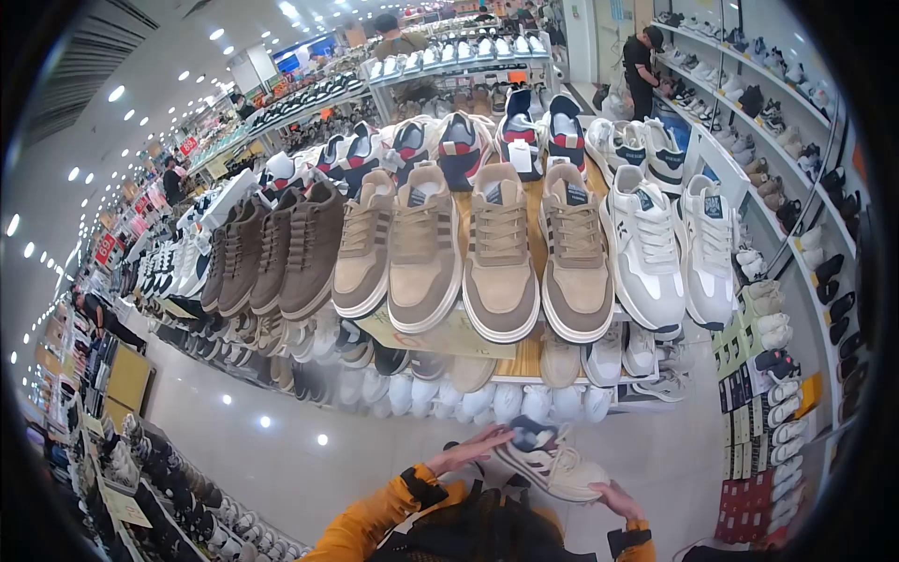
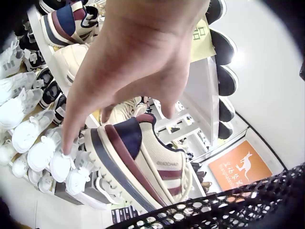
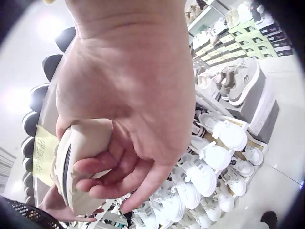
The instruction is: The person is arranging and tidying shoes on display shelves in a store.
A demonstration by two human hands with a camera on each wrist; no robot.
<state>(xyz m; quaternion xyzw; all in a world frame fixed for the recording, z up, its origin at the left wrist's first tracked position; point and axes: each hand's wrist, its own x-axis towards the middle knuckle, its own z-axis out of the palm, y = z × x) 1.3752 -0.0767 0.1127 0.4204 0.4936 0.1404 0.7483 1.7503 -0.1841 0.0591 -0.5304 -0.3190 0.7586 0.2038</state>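
A cream sneaker (image 1: 562,470) with navy and maroon trim is held low in front of the body, its toe to the right. My right hand (image 1: 618,501) grips the toe end; in the right wrist view its fingers (image 3: 112,176) curl round the pale toe (image 3: 93,136). At the heel end is my left hand (image 1: 471,450), its fingers fairly straight. The left wrist view shows that hand (image 2: 138,57) spread over the navy heel (image 2: 127,136), with the thumb stretched out on one side. The sneaker's thick striped sole (image 2: 116,164) faces the thumb side.
Ahead stands a display table with beige sneakers (image 1: 501,258), brown shoes (image 1: 314,248) and white sneakers (image 1: 646,248). White shoes line its lower shelf (image 1: 506,403). Wall shelves and stacked shoeboxes (image 1: 744,431) run along the right. A person in black (image 1: 641,70) stands at the back right.
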